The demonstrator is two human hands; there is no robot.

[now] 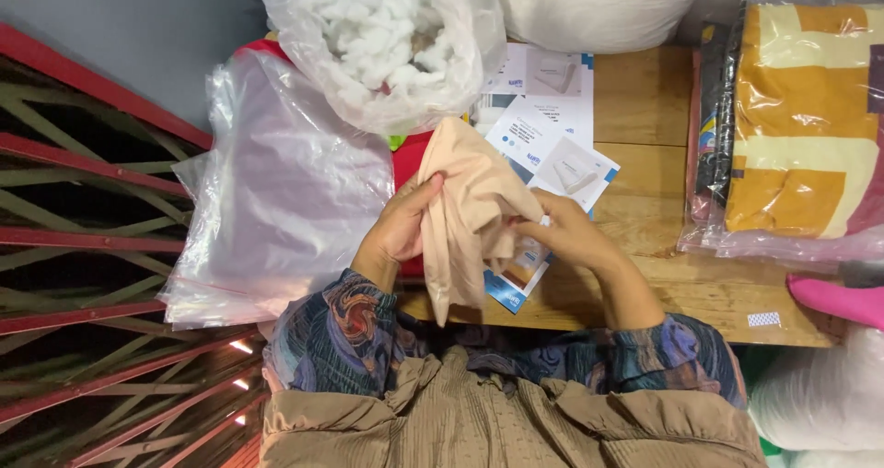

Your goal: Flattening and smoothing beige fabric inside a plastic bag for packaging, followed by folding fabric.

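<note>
**Handling a limp fabric cover over a crowded tabletop: where it could slip or snag**

Holding: both hands grip a peach-coloured fabric cover (470, 205), raised just above the near edge of the tabletop (645, 99). Left hand (402, 224) is closed on the cover's left side, thumb on top of the cloth. Right hand (564, 233) pinches the right fold, fingers curled shut; a small pale item shows at its fingertips, too small to identify.

Around it: open plastic bag of white stuffing (387, 40) just beyond the cover, mouth facing this way. Stack of clear plastic bags (276, 192) to the left, overhanging the tabletop edge. Printed leaflets (557, 150) lie underneath and to the right of the cover. Bagged orange-and-cream textiles (801, 127) at far right. A pink object (833, 300) at the right edge, cut off by the frame.

Risks, as judged:
- Cover is limp, and its lower end hangs free below the hands. A loosened pinch on either side would probably let it drop into the lap or off the near edge.
- Leaflets sit directly beneath; dragging the cloth across could sweep some of them off the tabletop.
- Stuffing bag leans close. A knock from the raised cover could tip it and spill the filling.
- Slick plastic stack at the left already overhangs; an elbow nudge might send it sliding to the floor.
</note>
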